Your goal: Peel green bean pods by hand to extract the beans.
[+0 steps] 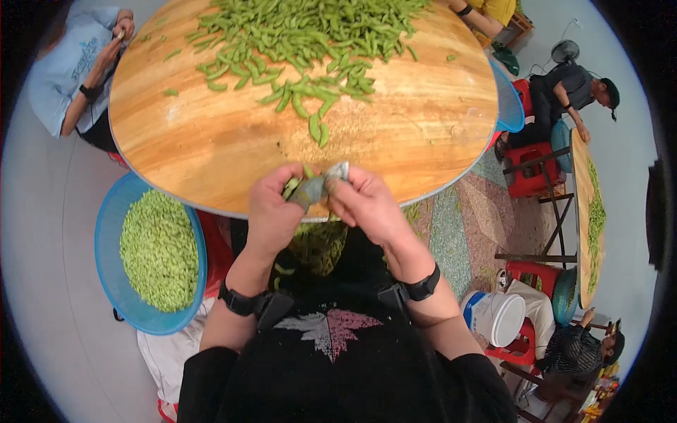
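Just over the near edge of the round wooden table (233, 158), my two hands meet. My left hand (271, 204) is closed around green soybean pods (290, 186), and one pod tip pokes up by its fingers. A grey wrapping (310, 192) shows between the hands, apparently around a thumb. Fingers pinched together, my right hand (367, 204) touches it from the other side; a pale grey wrapping (340, 169) covers a fingertip there. What the right fingers hold is hidden. Beyond them lies a large heap of soybean pods (303, 28), with a few loose pods (316, 128) nearest.
A blue basket (106, 240) of shelled green beans (159, 250) stands at my left. Below my hands, a container (317, 250) with pod scraps sits near my lap. Other people sit around; a white bucket (504, 317) stands on the right, near another table (582, 211) with pods.
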{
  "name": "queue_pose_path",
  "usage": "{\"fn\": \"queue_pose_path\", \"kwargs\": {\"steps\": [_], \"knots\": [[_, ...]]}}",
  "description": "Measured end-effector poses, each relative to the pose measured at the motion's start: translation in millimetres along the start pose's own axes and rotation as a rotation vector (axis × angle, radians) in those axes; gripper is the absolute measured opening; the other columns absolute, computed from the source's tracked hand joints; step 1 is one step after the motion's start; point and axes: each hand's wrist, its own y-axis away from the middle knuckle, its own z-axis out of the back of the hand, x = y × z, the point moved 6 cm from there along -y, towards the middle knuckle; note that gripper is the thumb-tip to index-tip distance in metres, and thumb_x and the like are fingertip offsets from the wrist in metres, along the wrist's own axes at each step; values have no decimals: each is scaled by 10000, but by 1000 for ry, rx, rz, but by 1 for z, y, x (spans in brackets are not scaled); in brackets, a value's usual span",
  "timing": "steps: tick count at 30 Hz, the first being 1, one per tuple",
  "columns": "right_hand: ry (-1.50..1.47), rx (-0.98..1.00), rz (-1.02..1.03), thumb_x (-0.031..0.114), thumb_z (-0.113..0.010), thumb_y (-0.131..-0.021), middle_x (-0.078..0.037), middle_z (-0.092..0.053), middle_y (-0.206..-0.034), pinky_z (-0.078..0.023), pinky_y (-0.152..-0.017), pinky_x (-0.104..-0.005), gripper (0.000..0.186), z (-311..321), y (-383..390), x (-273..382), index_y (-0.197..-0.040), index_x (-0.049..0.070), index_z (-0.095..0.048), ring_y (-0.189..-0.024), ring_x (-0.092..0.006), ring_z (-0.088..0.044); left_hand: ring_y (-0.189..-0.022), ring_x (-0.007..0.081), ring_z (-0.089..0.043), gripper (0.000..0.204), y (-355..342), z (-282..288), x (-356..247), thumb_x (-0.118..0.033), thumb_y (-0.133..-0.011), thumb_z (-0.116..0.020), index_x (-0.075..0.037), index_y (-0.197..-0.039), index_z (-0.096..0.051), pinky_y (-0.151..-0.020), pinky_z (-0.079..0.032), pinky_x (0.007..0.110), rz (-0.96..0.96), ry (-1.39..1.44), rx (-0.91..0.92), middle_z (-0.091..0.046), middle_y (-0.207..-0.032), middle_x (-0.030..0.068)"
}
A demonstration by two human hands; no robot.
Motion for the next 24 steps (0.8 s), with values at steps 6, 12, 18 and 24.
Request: {"fn": "queue_pose_path", "kwargs": {"steps": [6, 12, 18, 24], "knots": [[1144, -285, 581, 168, -542, -849, -150, -586, -612, -432, -498, -387, 120, 14, -34, 51, -843, 56, -584, -549, -299, -581, -686, 79, -541, 224, 7, 15, 10, 59, -761, -537, -9, -944, -647, -618, -437, 216, 172, 168, 1, -618, -780, -4], [1508, -76, 457, 212, -557, -808, -172, -591, -637, -457, -552, -471, 186, 10, -58, 49, -927, 69, -556, -617, -369, -586, -675, 71, -551, 232, 18, 2, 5, 27, -784, -561, -5, -992, -656, -551, -431, 223, 133, -2, 257, -646, -836, 17], [1484, -191, 476, 222, -556, -810, -186, -586, -624, -453, -540, -483, 183, 16, -58, 47, -822, 42, -526, -614, -379, -589, -593, 36, -489, 161, 8, 13, 2, -45, -824, -622, -20, -978, -662, -500, -370, 172, 186, 202, 45, -627, -785, -6], [846, -187, 542, 194, -590, -824, -126, -556, -565, -424, -490, -375, 196, 12, -25, 53, -793, 4, -556, -512, -242, -563, -582, 18, -453, 265, -8, -1, 8, -34, -835, -608, 0, -1097, -585, -457, -310, 157, 116, 411, -54, -602, -832, 1]]}}
